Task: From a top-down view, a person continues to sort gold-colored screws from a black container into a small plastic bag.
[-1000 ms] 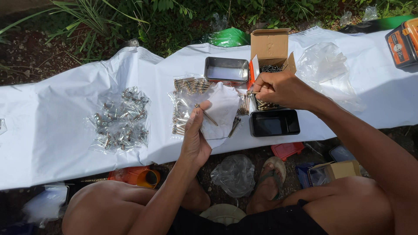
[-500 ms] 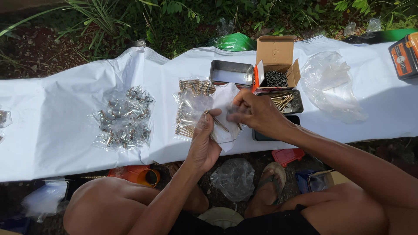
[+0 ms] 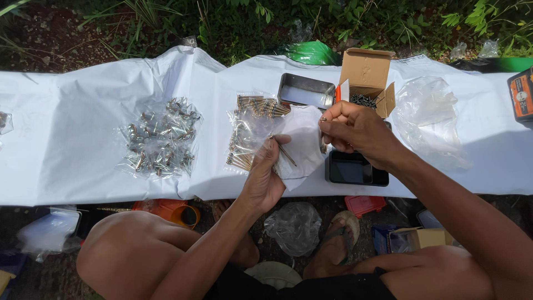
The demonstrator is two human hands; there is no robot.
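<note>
My left hand (image 3: 266,178) holds a small clear plastic bag (image 3: 302,139) open over the white sheet (image 3: 83,111), with one long screw against its thumb. My right hand (image 3: 355,130) is pinched on a few screws at the bag's right edge. Just left of the bag lies a heap of packed long brass screws (image 3: 250,130). Behind my right hand stands an open cardboard box (image 3: 366,75) with dark screws inside. A black tray (image 3: 355,172) sits under my right wrist.
A pile of bagged silver hardware (image 3: 161,139) lies at the left. A metal tin (image 3: 305,90) and loose clear bags (image 3: 433,116) rest on the sheet. An orange tool case (image 3: 522,94) is at the right edge. Bags, sandals and small boxes lie by my feet.
My right hand came down from the cardboard box to the bag held by my left hand. The view has shifted slightly.
</note>
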